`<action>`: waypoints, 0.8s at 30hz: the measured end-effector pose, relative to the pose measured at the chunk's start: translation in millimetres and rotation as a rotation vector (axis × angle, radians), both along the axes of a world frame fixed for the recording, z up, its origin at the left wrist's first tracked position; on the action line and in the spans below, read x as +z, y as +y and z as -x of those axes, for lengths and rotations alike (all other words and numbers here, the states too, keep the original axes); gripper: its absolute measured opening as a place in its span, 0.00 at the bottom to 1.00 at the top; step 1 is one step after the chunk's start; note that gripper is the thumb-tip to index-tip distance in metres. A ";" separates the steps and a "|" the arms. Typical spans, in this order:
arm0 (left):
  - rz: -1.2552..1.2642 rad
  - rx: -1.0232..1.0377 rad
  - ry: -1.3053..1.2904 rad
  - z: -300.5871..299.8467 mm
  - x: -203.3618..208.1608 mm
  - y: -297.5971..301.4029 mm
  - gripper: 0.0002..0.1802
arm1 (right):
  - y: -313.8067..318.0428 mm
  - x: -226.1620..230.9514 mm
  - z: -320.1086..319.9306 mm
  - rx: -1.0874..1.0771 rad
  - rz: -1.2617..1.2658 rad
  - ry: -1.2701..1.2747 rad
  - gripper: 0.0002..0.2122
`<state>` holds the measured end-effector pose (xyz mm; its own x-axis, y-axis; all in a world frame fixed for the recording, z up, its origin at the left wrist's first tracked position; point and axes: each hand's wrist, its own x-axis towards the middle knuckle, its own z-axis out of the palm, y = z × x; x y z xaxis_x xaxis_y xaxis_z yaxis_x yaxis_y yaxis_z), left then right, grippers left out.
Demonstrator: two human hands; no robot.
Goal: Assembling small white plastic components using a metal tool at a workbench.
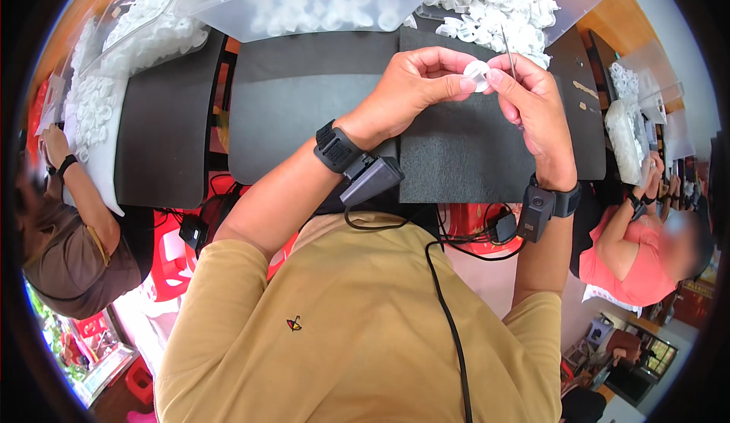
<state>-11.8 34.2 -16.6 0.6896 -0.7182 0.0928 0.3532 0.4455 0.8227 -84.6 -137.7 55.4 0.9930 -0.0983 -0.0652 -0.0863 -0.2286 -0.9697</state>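
Note:
A small round white plastic piece (pixel 477 72) is held up between my two hands, over the far part of the dark mat (pixel 464 149). My left hand (pixel 418 81) pinches its left side between thumb and fingers. My right hand (pixel 536 100) grips its right side with thumb and forefinger. The same right hand also carries a thin, pointed metal tool (pixel 505 41), whose tip sticks up past the fingers; its lower part is mostly hidden by the hand, so its exact kind is unclear.
Beyond my hands stands a translucent bin (pixel 312 14) with many white pieces. A loose heap of white pieces (pixel 506 1) lies at its right. The dark table (pixel 296 111) carries the mat. Other people sit left and right, with more white pieces (pixel 95 111) by them. Cables hang near my lap.

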 end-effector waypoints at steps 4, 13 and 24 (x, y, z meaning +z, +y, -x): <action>0.038 0.018 -0.008 -0.3 0.6 -0.7 0.15 | 3.0 -2.7 2.1 -0.021 -0.032 -0.026 0.08; -0.008 -0.022 0.005 0.2 4.5 2.4 0.16 | 10.6 -4.3 0.4 -0.070 0.110 -0.099 0.07; 0.036 -0.039 0.010 3.8 -3.9 -3.4 0.16 | 15.5 -31.2 4.3 -0.198 -0.157 -0.136 0.07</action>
<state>-15.6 30.7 -20.5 0.6620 -0.7410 0.1121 0.3795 0.4605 0.8025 -88.9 -122.2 24.1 0.9560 -0.2908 0.0378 0.0191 -0.0669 -0.9976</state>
